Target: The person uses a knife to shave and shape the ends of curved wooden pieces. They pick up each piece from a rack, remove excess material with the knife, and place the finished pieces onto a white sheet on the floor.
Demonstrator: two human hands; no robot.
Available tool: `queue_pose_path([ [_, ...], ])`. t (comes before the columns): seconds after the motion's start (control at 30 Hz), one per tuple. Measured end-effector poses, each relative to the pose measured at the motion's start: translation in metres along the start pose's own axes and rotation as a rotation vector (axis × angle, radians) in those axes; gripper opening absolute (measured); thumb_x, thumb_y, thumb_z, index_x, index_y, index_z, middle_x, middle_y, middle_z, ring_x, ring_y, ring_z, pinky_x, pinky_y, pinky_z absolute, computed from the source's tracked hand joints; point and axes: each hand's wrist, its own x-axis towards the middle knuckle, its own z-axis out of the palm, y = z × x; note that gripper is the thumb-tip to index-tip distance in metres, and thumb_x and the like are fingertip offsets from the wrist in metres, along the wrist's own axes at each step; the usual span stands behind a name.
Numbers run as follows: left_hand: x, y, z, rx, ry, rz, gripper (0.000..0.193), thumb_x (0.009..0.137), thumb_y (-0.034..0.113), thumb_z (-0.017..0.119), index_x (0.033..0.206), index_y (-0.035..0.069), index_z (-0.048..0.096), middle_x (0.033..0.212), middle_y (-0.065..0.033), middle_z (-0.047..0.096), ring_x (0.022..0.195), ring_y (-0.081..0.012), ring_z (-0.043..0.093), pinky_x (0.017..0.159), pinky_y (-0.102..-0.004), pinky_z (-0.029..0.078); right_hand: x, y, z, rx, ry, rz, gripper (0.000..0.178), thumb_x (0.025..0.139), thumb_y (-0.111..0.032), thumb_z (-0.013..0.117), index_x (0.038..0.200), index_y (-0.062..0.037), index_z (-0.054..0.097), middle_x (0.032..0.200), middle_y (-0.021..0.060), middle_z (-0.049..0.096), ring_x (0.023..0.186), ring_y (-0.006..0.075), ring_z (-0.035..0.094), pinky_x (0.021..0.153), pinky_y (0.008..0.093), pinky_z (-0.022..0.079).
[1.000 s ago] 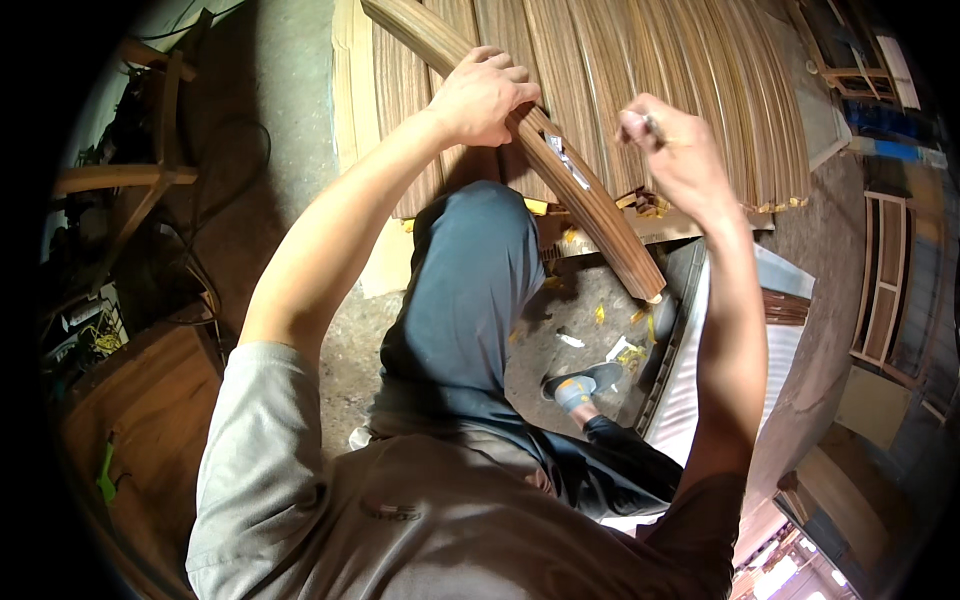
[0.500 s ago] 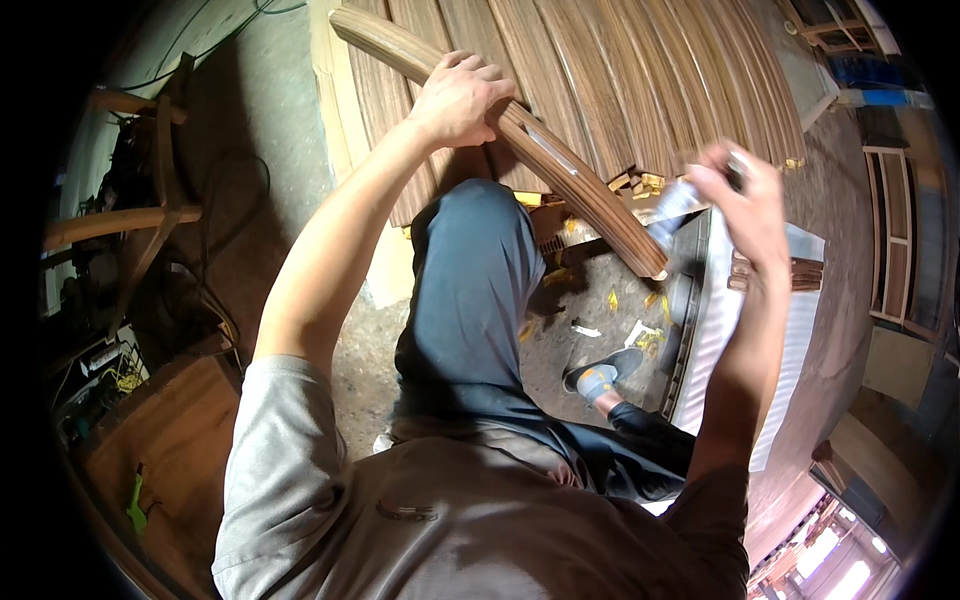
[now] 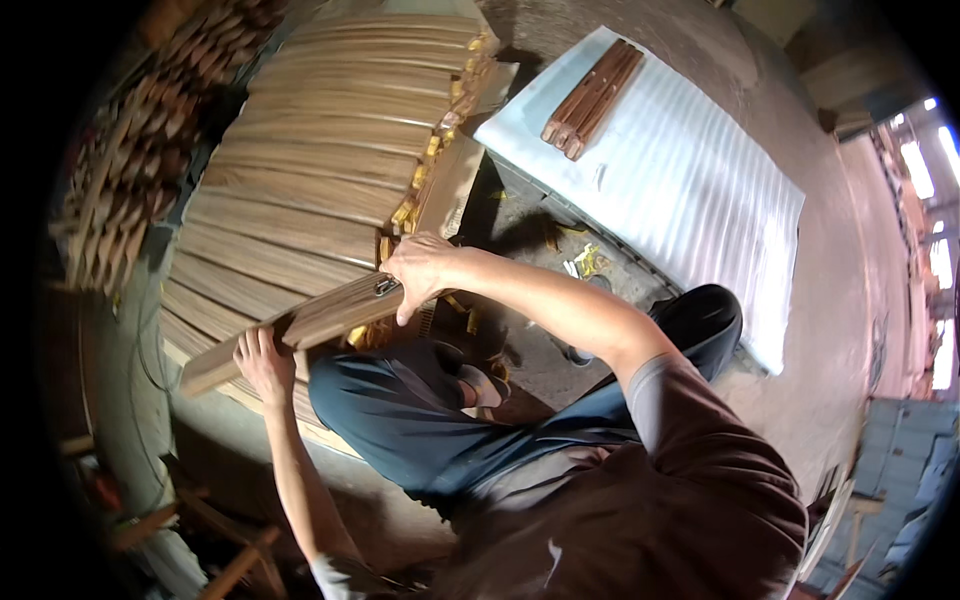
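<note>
A brown wooden bar lies slantwise in front of me, above a row of planks. My left hand is closed around its lower left part, fingers over the top. My right hand grips the other end, its thumb along the near side, and hides the bar's tip. Just beside the right fingers a small dark, shiny metal-looking piece shows on the bar; what it is I cannot make out. The side-by-side wooden planks spread out to the far left, with yellow pieces along their right ends.
To the right, a sheet of white foam covers a low surface, and several dark brown wooden pieces lie bundled on it. Yellow scraps litter the floor near my feet. Many stacked wooden parts stand at far left.
My view has swung to the right. My right hand has left the blurred bottle-like thing it held and now grips the bar. My left hand still holds the bar, nearer its end.
</note>
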Motion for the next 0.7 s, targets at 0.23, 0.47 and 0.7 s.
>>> queue_pose_path([
  [0.23,0.05,-0.003,-0.129,0.244,0.998,0.137,0.04,0.079,0.027,0.087,0.108,0.008,0.068,0.124,-0.01,0.06,0.11,-0.0308,0.058,0.097,-0.0513,0.044,-0.123,-0.05,-0.005,-0.269,1.0,-0.19,0.069,0.073,-0.028,0.075,0.126,0.011,0.056,0.115,0.0259,0.061,0.098,0.0304,0.057,0.078,0.0372,0.057],
  [0.47,0.079,0.091,-0.256,-1.332,1.359,-0.212,0.084,0.079,0.05,0.08,0.136,-0.003,0.048,0.138,-0.0248,0.051,0.135,-0.0406,0.043,0.112,-0.056,0.035,-0.187,-0.042,-0.025,-0.322,1.536,-0.045,0.071,0.051,-0.019,0.077,0.117,-0.0002,0.059,0.104,0.0164,0.055,0.088,0.0288,0.055,0.069,0.035,0.055],
  [0.7,0.115,0.205,-0.196,-1.79,0.683,-0.62,0.051,0.098,0.036,0.063,0.137,0.004,0.056,0.136,-0.0156,0.056,0.129,-0.0301,0.051,0.113,-0.052,0.037,-0.223,0.01,0.011,-0.344,1.425,0.138,0.084,0.061,-0.021,0.079,0.138,-0.0043,0.051,0.123,0.0221,0.056,0.1,0.0331,0.055,0.07,0.0392,0.057],
])
